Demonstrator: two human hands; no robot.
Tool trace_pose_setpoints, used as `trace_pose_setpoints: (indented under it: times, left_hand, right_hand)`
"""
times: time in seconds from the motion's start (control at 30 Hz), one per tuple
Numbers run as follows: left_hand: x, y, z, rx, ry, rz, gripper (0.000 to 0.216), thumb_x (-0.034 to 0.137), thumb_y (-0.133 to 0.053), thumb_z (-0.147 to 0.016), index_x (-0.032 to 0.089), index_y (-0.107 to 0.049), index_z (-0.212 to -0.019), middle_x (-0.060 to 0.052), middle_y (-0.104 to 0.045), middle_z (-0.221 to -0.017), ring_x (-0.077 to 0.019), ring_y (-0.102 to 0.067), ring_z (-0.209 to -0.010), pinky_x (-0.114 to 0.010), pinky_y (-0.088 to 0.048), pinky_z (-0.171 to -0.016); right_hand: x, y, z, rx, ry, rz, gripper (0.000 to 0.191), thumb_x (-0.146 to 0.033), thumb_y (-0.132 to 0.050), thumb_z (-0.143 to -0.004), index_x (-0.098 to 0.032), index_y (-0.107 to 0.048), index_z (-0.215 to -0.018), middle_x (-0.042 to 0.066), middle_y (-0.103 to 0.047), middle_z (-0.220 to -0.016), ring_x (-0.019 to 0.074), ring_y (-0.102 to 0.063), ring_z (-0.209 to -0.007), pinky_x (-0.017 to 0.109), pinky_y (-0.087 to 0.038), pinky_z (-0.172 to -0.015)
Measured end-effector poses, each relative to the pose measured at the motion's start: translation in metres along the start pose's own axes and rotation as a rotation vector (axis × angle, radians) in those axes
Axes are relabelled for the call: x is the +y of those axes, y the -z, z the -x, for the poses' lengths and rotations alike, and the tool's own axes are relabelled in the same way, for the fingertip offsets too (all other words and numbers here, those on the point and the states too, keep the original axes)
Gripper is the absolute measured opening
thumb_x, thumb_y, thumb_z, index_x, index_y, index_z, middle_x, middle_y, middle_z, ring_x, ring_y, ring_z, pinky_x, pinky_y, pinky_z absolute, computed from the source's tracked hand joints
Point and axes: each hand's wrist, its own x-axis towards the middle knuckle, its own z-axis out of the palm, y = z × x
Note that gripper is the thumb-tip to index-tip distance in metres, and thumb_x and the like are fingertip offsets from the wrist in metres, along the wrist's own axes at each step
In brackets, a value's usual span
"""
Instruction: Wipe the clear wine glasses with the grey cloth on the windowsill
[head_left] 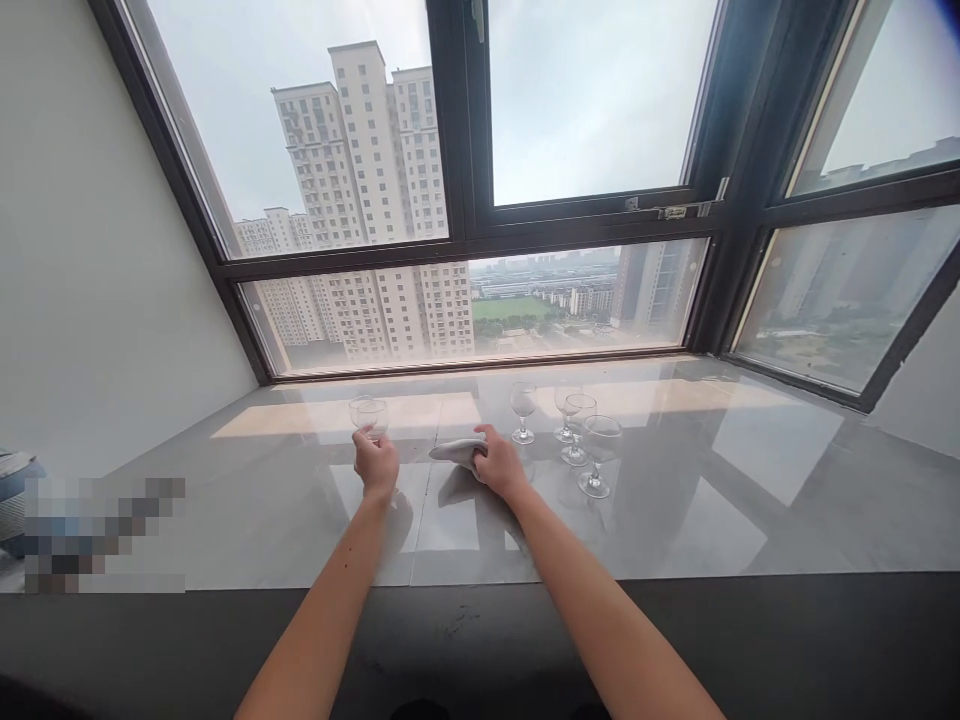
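While a shiny ledge spreads out below the grey cloth, I see the right hand with its fingers closed on that cloth. Left of the cloth, the left hand has its fingers pinched on a clear glass. Right of the cloth stand four more glasses. Behind the cloth is a big window, then a tall building.

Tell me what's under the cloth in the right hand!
Below the cloth in the right hand, you can see the shiny ledge and a dark shadow. The patch right behind the cloth and hand is covered, so I can't tell.
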Motion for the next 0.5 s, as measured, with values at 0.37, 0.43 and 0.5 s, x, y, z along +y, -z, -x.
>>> trace_pose_setpoints:
  times: [0.37, 0.43, 0.5]
  left_hand:
    - [0.028, -0.022, 0.043, -0.592, -0.598, -0.058, 0.052, 0.034, -0.047, -0.092, 0.018, -0.043, -0.141, -0.004, -0.068, -0.079, -0.0191, -0.064, -0.072, -0.027, -0.043, -0.07]
    - [0.029, -0.025, 0.042, -0.586, -0.57, -0.136, 0.053, 0.035, -0.047, -0.093, 0.016, -0.044, -0.142, -0.006, -0.069, -0.078, -0.0209, -0.065, -0.073, -0.028, -0.042, -0.069]
    - [0.029, -0.025, 0.041, -0.533, -0.526, -0.181, 0.054, 0.035, -0.046, -0.093, 0.015, -0.044, -0.143, -0.008, -0.07, -0.08, -0.0221, -0.065, -0.074, -0.028, -0.042, -0.069]
  right_hand:
    - [-0.008, 0.0, -0.007, -0.008, -0.172, -0.798, 0.053, -0.033, -0.059, -0.068, -0.02, -0.049, -0.118, -0.002, -0.063, -0.07, 0.0161, -0.056, -0.057, 0.026, -0.044, -0.054]
    - [-0.013, 0.002, -0.005, -0.103, -0.173, -0.957, 0.058, -0.03, -0.061, -0.065, -0.02, -0.047, -0.12, -0.002, -0.064, -0.071, 0.0159, -0.057, -0.059, 0.027, -0.046, -0.055]
    - [-0.016, 0.004, -0.004, -0.148, -0.17, -1.056, 0.064, -0.027, -0.062, -0.063, -0.02, -0.045, -0.124, -0.002, -0.064, -0.074, 0.0162, -0.06, -0.062, 0.028, -0.049, -0.06]
